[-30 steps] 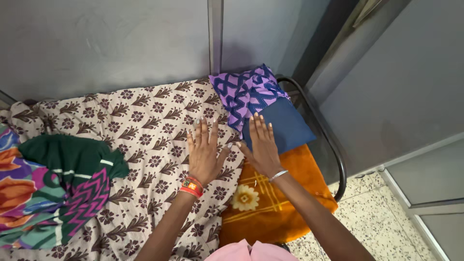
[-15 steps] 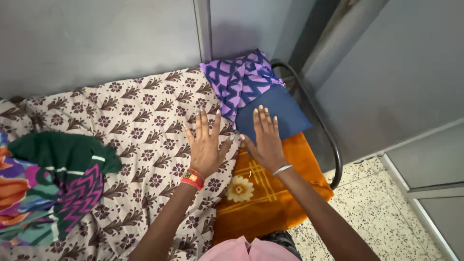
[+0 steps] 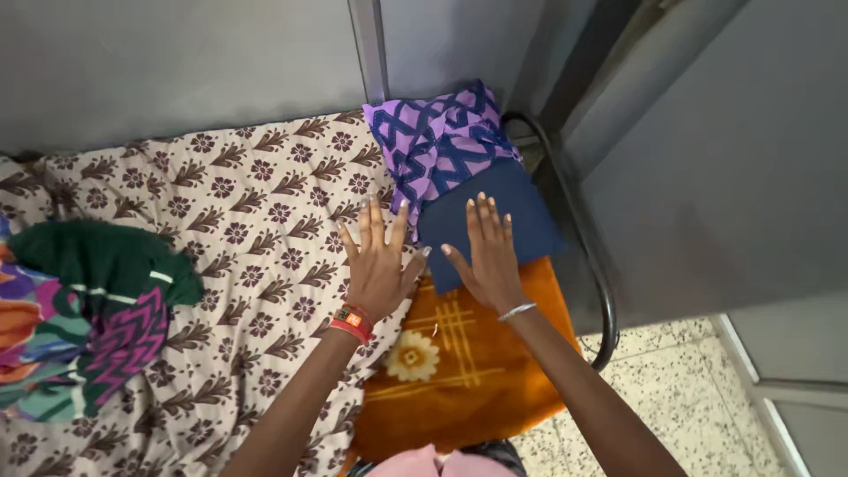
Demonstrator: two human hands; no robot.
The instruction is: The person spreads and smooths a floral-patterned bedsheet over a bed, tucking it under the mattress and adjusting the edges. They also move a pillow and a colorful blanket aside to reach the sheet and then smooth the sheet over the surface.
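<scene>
At bed's foot end: right hand (image 3: pixel 488 263) flat, fingers spread, pressing folded navy cloth (image 3: pixel 512 208) atop orange blanket (image 3: pixel 468 362); left hand (image 3: pixel 375 265) open on floral sheet (image 3: pixel 247 221), gripping nothing. Even palm pressure likely keeps fold crisp.

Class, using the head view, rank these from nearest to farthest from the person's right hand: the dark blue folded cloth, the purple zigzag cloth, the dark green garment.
1. Dark blue folded cloth, under the right hand.
2. Purple zigzag cloth, just beyond, near the wall.
3. Dark green garment, far across the bed on the left.
</scene>
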